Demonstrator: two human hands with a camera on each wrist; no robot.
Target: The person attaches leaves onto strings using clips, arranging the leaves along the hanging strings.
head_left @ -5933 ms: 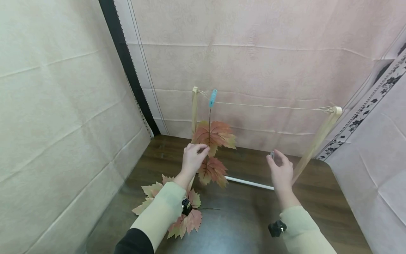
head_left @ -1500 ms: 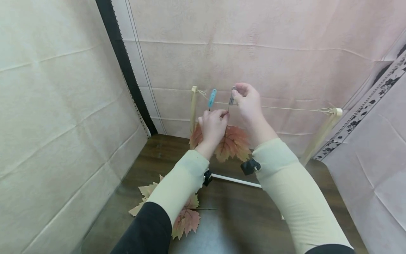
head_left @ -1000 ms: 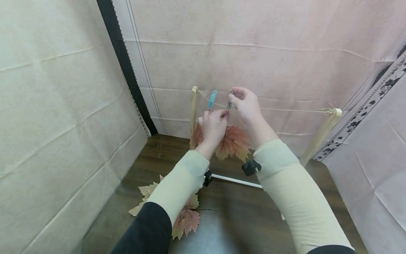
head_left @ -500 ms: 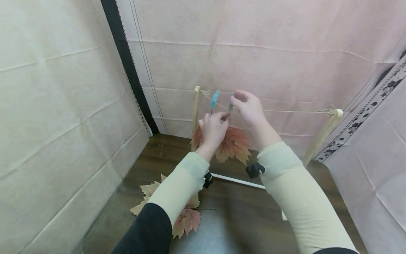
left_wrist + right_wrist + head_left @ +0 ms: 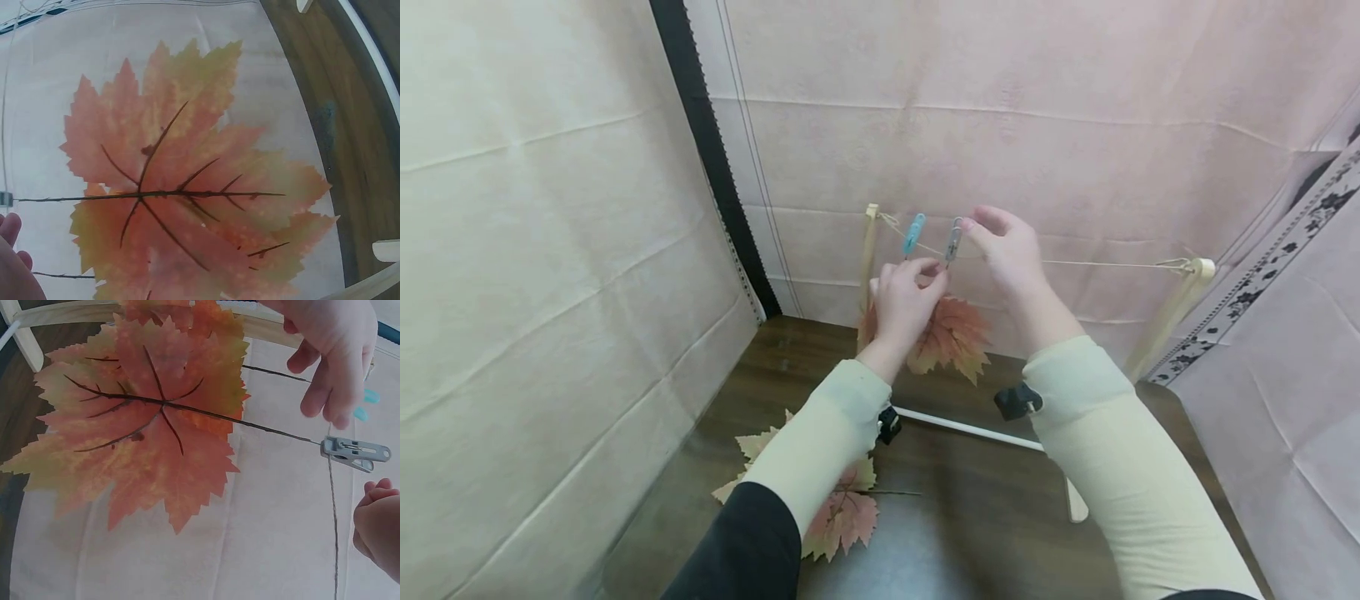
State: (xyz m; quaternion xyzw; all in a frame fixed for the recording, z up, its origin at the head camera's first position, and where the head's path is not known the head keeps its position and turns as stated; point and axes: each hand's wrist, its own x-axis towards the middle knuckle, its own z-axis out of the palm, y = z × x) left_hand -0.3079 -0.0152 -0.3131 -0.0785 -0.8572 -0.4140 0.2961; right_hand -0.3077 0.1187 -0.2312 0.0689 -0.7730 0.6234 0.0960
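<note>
A grey clothespin (image 5: 953, 240) is clipped on the string (image 5: 1097, 264), its jaws closed over the stem of an orange-red maple leaf (image 5: 206, 169), which hangs below. In the right wrist view the leaf's dark stem (image 5: 250, 425) runs up to the grey clothespin (image 5: 355, 452). My left hand (image 5: 906, 300) is beside the stem, fingers loosely bent and apart from it. Just off the clothespin's handle end, my right hand (image 5: 1011, 250) has its fingers loosely curled around nothing. A blue clothespin (image 5: 913, 233) holds another leaf to the left, largely hidden by my left hand.
Wooden posts (image 5: 1172, 321) carry the string at both ends, and a white rod (image 5: 970, 429) joins the frame low down. More maple leaves (image 5: 842, 521) lie on the dark table (image 5: 1000, 517), partly under my left forearm. Pale cloth walls (image 5: 1037, 158) stand around.
The grey clothespin and second leaf came up from lower down to the string. In the last half second, my right hand has let go of the clothespin and drawn right; my left fingers have left the stem.
</note>
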